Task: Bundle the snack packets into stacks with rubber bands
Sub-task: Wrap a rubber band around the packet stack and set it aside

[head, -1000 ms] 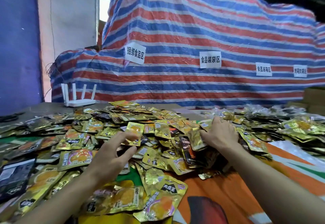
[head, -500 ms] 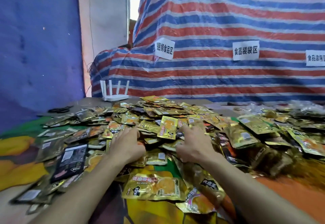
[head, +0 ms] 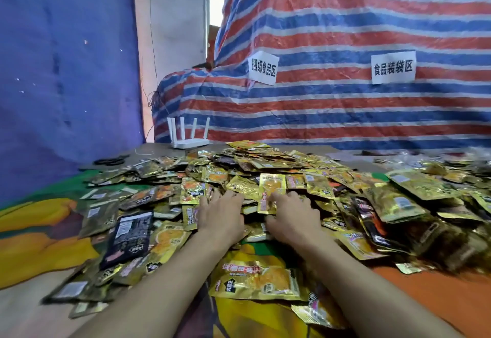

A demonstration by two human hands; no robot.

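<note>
A wide heap of gold foil snack packets covers the table. My left hand rests palm down on the near edge of the heap, its fingers stretched forward among the packets. Close beside it, my right hand lies on the heap with its fingers spread. Its forefinger lies against the lower part of a gold packet with an orange picture that stands tilted up between the hands. Whether the thumb pinches that packet is hidden. A larger gold packet lies flat between my forearms.
A white router stands at the table's far edge. Small black loops lie at the far left. A black packet lies left of my left arm. A striped tarpaulin with paper labels rises behind. Clear bags lie far right.
Both hands have come together at the near middle of the heap. The left hand, which pinched a gold packet a second ago, now lies flat. The camera view has swung left.
</note>
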